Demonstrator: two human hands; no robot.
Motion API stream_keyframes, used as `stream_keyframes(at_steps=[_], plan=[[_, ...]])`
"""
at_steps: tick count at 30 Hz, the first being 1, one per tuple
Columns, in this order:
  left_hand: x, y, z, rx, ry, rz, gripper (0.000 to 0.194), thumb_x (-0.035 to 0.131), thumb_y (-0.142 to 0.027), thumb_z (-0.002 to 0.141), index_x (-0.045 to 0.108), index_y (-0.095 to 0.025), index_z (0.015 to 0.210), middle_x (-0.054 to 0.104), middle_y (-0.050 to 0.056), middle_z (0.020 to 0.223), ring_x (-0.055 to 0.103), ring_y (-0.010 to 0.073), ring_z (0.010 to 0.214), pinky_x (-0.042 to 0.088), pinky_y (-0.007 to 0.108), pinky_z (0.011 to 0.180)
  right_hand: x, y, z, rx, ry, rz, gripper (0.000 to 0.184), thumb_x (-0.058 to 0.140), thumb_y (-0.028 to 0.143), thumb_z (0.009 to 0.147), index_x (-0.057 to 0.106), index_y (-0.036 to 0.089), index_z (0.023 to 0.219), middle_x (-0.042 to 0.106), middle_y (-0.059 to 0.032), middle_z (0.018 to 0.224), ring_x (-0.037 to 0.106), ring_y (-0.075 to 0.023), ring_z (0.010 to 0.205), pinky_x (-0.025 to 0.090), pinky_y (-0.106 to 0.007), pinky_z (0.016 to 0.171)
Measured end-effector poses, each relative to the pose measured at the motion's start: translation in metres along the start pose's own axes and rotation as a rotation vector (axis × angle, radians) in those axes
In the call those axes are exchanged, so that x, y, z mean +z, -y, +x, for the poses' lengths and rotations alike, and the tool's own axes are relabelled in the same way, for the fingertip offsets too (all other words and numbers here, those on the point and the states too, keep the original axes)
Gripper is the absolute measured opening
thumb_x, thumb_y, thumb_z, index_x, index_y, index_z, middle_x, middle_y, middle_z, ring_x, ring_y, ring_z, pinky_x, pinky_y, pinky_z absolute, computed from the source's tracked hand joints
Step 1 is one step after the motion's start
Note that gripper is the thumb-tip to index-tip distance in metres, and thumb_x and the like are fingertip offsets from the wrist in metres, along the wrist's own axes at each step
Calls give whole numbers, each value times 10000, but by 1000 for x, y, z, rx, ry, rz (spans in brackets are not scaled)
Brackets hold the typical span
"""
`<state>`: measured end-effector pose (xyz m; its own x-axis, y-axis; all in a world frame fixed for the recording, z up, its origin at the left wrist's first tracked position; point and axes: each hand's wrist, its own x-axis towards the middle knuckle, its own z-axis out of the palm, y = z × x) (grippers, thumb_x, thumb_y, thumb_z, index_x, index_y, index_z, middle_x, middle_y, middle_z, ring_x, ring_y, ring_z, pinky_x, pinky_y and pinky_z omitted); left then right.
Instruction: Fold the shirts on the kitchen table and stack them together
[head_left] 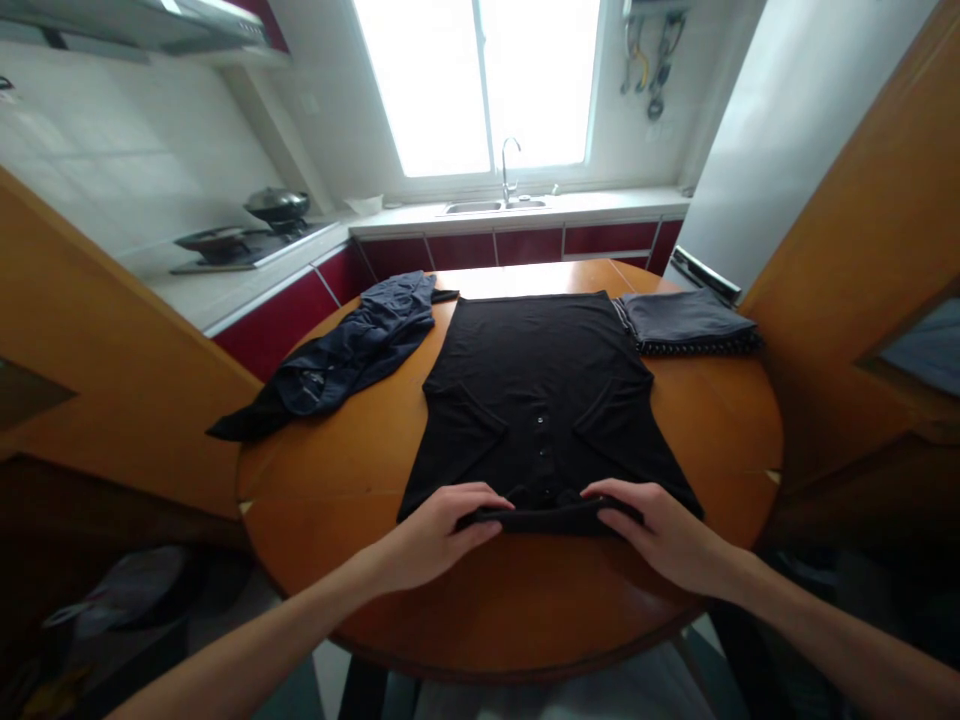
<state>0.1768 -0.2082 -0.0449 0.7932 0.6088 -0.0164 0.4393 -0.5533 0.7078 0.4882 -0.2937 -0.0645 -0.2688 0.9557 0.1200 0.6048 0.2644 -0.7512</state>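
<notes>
A black buttoned shirt (540, 350) lies spread flat on the round wooden table (337, 510), its collar end nearest me. Small buttons run down its middle near that end, and the sleeves appear folded in over the body. My left hand (439, 530) pinches the near edge on the left, fingers above and thumb below. On the right, my right hand (652, 525) grips the same edge in a like way. Between the two hands the edge is slightly raised and rolled.
Crumpled dark blue clothes (352, 345) lie at the table's left. A folded stack of dark clothes (690, 320) sits at the back right. Beyond are a counter with a sink (472, 207), a stove with a lidded pot (277, 207), and a white fridge (750, 150). Wooden doors flank both sides.
</notes>
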Motion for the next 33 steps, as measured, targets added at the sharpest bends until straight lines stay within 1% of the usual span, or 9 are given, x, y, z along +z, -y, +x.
stream_keyframes(at_steps=[5,9,12,15,18,20,24,28,33], plan=[[-3,16,27,-202,-72,-67,271,555,-402,965,674,-173,1048,680,5,856,613,158,779,478,241,699,16,-14,19,137,-155,-122,321,498,313,988,638,213,1259,758,-80,1125,728,-271,1013,575,-384,875],[-3,26,40,-264,-129,82,263,601,-438,942,661,-197,1030,656,-13,776,604,160,704,472,256,666,23,-23,25,200,-216,-426,373,513,348,991,587,213,1331,772,-101,1025,747,-309,886,580,-400,724],[-2,20,40,-198,-192,325,277,573,-410,974,650,-200,1138,692,44,934,661,211,847,525,319,783,23,-21,24,146,-299,-608,370,506,376,1001,602,188,1305,751,-135,1034,724,-317,905,567,-421,747],[5,5,36,44,-235,568,372,479,-275,1022,543,-193,1379,610,120,1342,570,266,1251,430,419,1083,25,-9,19,8,-389,-675,361,463,319,1017,605,171,1315,690,-170,1202,646,-331,1123,521,-483,935],[19,-5,32,276,-82,657,561,430,-274,1043,282,-197,1579,377,109,1604,315,246,1496,222,439,1238,34,1,15,-233,-299,-652,481,423,209,1012,458,181,1491,524,-131,1490,439,-288,1410,380,-492,1149],[29,-5,29,313,-1,660,698,464,-379,1035,137,-181,1620,256,111,1658,199,238,1540,169,429,1257,40,1,13,-338,-169,-637,609,441,217,1002,286,171,1590,386,-108,1604,302,-265,1498,296,-496,1213],[36,6,21,235,11,641,830,498,-437,1015,3,-181,1630,152,112,1679,116,243,1554,156,433,1261,36,-15,9,-308,-39,-625,780,509,352,992,101,162,1629,249,-117,1657,219,-264,1531,243,-519,1237],[30,20,7,169,-16,645,830,480,-402,1027,-49,-179,1626,119,114,1683,103,252,1555,172,449,1259,20,-33,0,-260,-11,-646,792,499,364,1002,49,198,1632,207,-103,1666,187,-259,1538,221,-526,1242],[23,29,-12,138,-44,654,812,485,-360,1029,-29,-166,1627,103,147,1682,154,276,1547,240,470,1243,12,-38,-11,-236,-14,-673,802,488,385,1009,20,198,1632,202,-113,1666,203,-261,1534,235,-519,1236]])
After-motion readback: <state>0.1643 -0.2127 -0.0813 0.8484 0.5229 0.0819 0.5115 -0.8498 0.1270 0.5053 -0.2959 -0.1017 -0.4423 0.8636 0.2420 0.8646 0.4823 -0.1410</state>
